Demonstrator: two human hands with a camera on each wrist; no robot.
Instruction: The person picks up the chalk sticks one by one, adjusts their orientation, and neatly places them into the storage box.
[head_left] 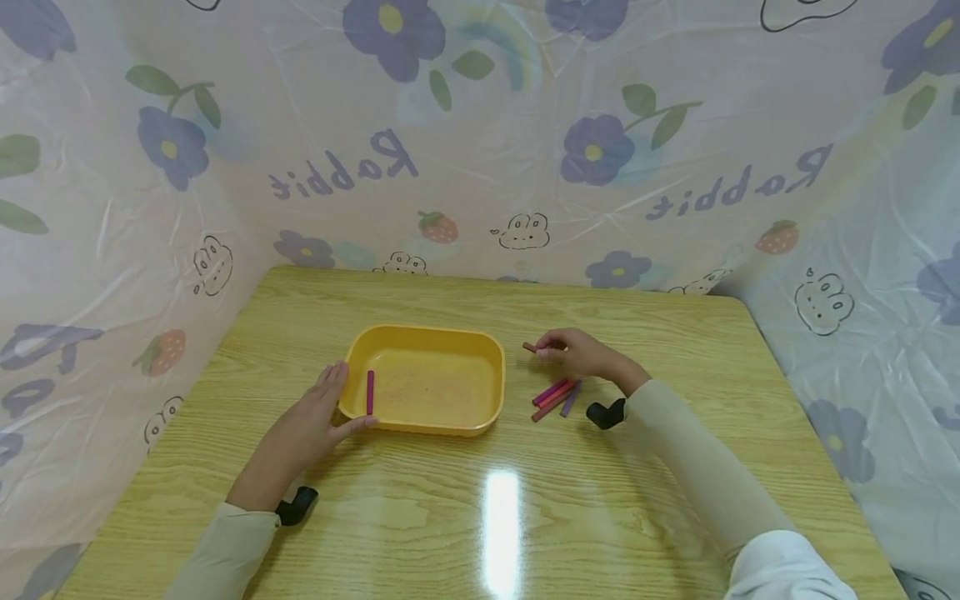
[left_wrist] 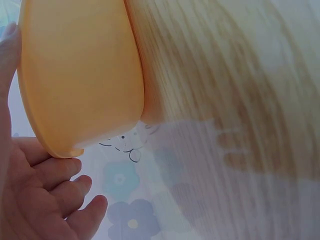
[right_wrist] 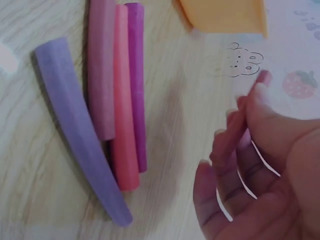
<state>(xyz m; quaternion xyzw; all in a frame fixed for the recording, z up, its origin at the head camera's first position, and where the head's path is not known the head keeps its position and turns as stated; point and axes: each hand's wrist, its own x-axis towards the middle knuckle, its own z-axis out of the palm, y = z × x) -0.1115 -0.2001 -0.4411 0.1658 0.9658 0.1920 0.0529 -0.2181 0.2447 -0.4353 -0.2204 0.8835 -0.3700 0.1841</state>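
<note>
While the left hand (head_left: 311, 421) steadies the yellow tray's (head_left: 442, 425) near-left corner with straight fingers, the right hand (head_left: 581, 354) pinches a brownish stick (head_left: 529, 347), long axis pointing left toward the tray, spare sticks (head_left: 557, 397) lying just behind on the worktop (head_left: 637, 500).

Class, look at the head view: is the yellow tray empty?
No: one magenta stick lies inside the yellow tray, near its left wall.
</note>
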